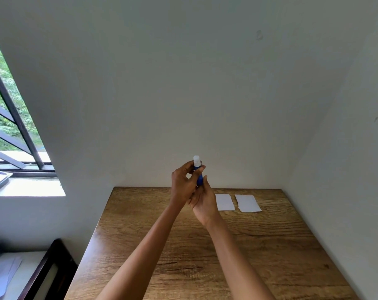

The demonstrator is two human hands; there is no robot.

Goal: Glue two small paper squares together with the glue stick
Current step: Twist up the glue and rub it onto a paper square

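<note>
Up above the far edge of the counter [205,256], both hands meet on the glue stick [198,172], held upright in mid-air. Left-hand fingers [197,171] are curled round the upper part of the blue tube, right under its white cap [196,160], thumb and fingertips pinching it. The right hand [203,202] sits just below, its fingers wrapped round the bottom end of the tube, palm turned toward the left hand [182,185]; the two hands touch each other. Whether the cap is loosened, I cannot tell. Down on the wooden counter, just right of the right hand, lie the two paper squares, flat and side by side with a narrow gap between them: the nearer square [225,202] and the farther-right square [247,203], both close to the back wall [205,83]. Off to the left, a barred window [8,118] shows green leaves
</note>
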